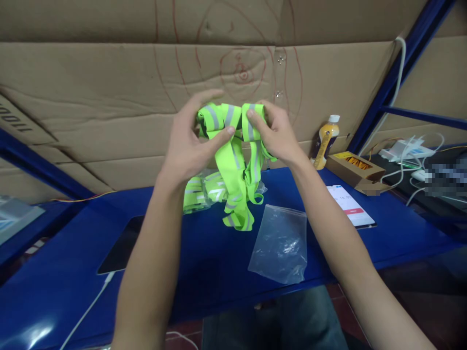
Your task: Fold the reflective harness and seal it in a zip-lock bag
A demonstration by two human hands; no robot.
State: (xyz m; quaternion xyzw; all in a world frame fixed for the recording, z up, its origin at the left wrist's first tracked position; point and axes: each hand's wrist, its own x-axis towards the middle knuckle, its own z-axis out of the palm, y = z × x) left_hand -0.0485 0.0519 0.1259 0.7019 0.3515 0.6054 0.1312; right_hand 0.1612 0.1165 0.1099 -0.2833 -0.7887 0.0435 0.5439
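Observation:
Both of my hands hold up a bundle of neon yellow-green reflective straps with grey stripes, above the blue table. My left hand grips the left side of the bundle, its thumb pressed across the front. On the other side, my right hand pinches a folded length of strap between thumb and fingers. Loose ends hang down toward the tabletop. Behind them lie similar yellow-green straps in clear plastic packs. A flat transparent zip bag rests on the table below my right hand.
On the blue table, a black tablet with a white cable lies left. To the right are a phone, an orange drink bottle and an open cardboard box. A cardboard wall stands behind, with blue metal posts at both sides.

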